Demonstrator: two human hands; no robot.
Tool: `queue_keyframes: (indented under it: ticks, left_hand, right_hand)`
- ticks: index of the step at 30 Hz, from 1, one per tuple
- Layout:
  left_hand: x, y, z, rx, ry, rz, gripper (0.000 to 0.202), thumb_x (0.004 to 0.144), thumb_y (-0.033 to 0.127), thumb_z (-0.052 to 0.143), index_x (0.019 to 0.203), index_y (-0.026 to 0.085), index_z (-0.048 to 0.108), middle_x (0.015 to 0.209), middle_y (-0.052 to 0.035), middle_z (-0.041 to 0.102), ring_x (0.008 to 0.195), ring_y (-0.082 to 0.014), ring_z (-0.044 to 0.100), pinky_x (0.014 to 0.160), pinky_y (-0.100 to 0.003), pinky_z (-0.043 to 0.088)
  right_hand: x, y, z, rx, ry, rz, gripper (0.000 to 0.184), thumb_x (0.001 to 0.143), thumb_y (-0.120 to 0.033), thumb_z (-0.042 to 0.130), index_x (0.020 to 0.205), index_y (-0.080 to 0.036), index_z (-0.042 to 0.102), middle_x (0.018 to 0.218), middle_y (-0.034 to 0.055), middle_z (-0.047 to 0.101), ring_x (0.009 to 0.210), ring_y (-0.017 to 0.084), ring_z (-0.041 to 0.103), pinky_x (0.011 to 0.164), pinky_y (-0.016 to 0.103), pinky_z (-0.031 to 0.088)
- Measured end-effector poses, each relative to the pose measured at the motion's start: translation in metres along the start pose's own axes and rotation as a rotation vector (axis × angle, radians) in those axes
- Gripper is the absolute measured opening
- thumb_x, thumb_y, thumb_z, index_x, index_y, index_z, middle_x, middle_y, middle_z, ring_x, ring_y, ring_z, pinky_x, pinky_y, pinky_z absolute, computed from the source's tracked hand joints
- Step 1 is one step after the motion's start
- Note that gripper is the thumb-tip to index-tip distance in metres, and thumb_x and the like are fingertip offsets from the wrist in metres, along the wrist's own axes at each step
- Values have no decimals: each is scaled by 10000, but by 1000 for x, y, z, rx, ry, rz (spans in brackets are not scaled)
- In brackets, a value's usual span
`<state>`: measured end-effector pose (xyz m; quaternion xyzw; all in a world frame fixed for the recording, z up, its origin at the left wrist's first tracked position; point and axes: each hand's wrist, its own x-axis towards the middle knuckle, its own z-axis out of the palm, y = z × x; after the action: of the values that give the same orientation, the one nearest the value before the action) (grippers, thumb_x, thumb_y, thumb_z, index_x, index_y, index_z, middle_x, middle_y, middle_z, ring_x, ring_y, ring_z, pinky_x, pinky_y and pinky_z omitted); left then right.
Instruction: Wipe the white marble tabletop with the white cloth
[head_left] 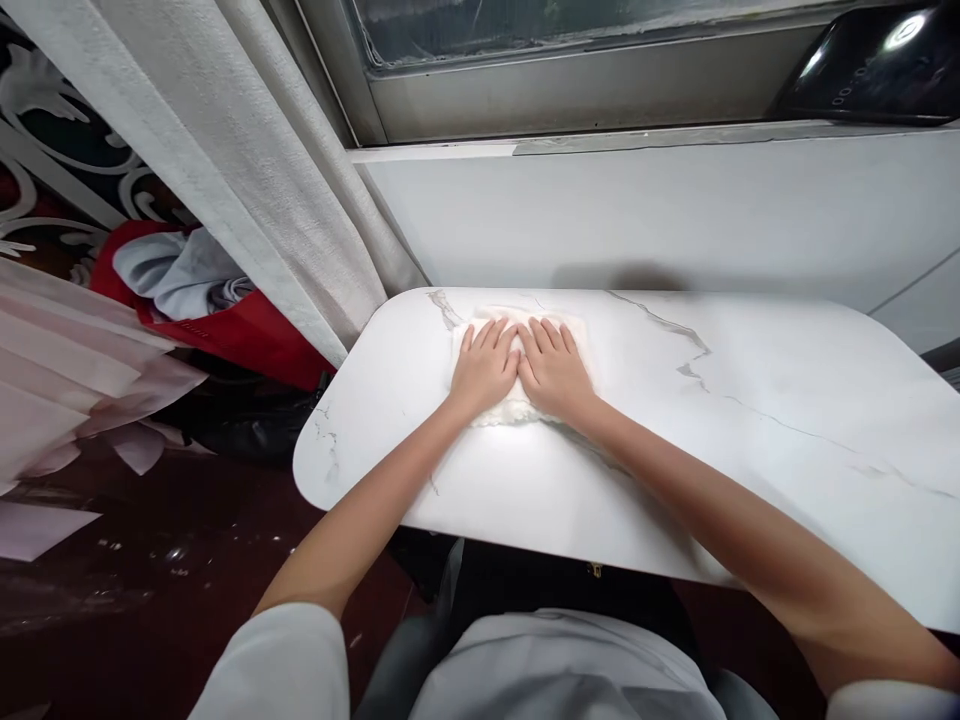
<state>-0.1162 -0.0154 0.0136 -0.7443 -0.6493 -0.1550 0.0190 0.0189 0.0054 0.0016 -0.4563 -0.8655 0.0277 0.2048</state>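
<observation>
A small folded cream cloth (581,335) lies on the white marble table (675,430), toward its far left part. My left hand (484,368) and my right hand (553,368) rest flat on top of the cloth, side by side and touching, fingers stretched out toward the wall. Both palms press down on it, and most of the cloth is hidden under them. Only its edges show around the hands.
A pale curtain (247,190) hangs at the table's left corner. Behind it sits a red bag with grey clothes (187,290). A white wall and window sill (637,140) stand just beyond the table. A dark glossy object (877,65) rests on the sill.
</observation>
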Motion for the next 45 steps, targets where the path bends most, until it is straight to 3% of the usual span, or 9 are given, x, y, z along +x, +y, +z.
queue_keyframes:
  ticks: [7,12,16,20,24,28,34,39,45]
  left_hand:
    - [-76,41,-12,28,-5,37,463,992,236,291,1408,118,456,1530,-120,408,1447,-253,313,1210,-506,202]
    - [-117,70,-16,35,19,52,477,995,246,300,1436,111,423,1531,-149,397,1455,-289,290,1198,-544,229]
    - [-136,90,-17,33,6,84,506,993,264,316,1465,89,375,1558,-158,343,1474,-309,231,1204,-564,211]
    - [-136,99,-18,30,-42,109,515,993,277,306,1467,86,368,1561,-164,333,1472,-335,225,1187,-642,163]
    - [-120,97,-16,17,-74,143,510,985,283,308,1448,88,398,1548,-175,355,1463,-340,248,1179,-647,166]
    - [-88,91,-7,7,-73,150,497,987,277,298,1445,118,405,1544,-154,372,1461,-316,264,1190,-621,145]
    - [-11,82,14,-32,-63,90,493,987,271,266,1430,125,427,1537,-114,395,1449,-272,294,1202,-601,95]
    - [54,75,28,-45,-32,11,492,982,275,246,1426,184,438,1535,-64,405,1446,-225,299,1217,-538,99]
    - [106,71,40,-45,-26,4,493,971,270,247,1419,208,444,1532,-42,412,1437,-201,313,1218,-495,122]
  right_hand:
    - [-80,-18,-24,23,-16,-56,564,973,-283,272,1472,-49,392,1547,186,355,1458,316,260,1189,555,183]
    - [-125,-21,-41,29,-33,-110,568,971,-278,291,1483,-47,374,1552,189,340,1470,314,232,1191,570,206]
    - [-151,-15,-52,36,-39,-144,583,960,-283,325,1509,-86,338,1560,163,335,1470,313,233,1190,572,224]
    - [-161,-8,-57,23,-37,-152,602,957,-280,334,1526,-88,296,1565,166,323,1475,314,218,1184,582,232]
    - [-153,-1,-55,9,-58,-134,591,962,-287,300,1503,-50,332,1560,190,322,1472,325,219,1179,595,221]
    - [-129,17,-49,-8,-65,-89,587,961,-301,277,1480,-43,372,1553,193,340,1464,319,242,1183,579,202]
    - [-63,59,-36,-32,-66,15,584,948,-290,268,1474,-68,391,1549,154,368,1448,298,280,1195,526,165]
    - [-4,97,-27,-65,-94,19,596,953,-284,231,1483,-47,365,1558,152,352,1442,296,286,1190,491,169]
    - [39,131,-18,-66,-55,13,578,951,-260,217,1467,-54,374,1543,166,372,1421,297,313,1167,524,202]
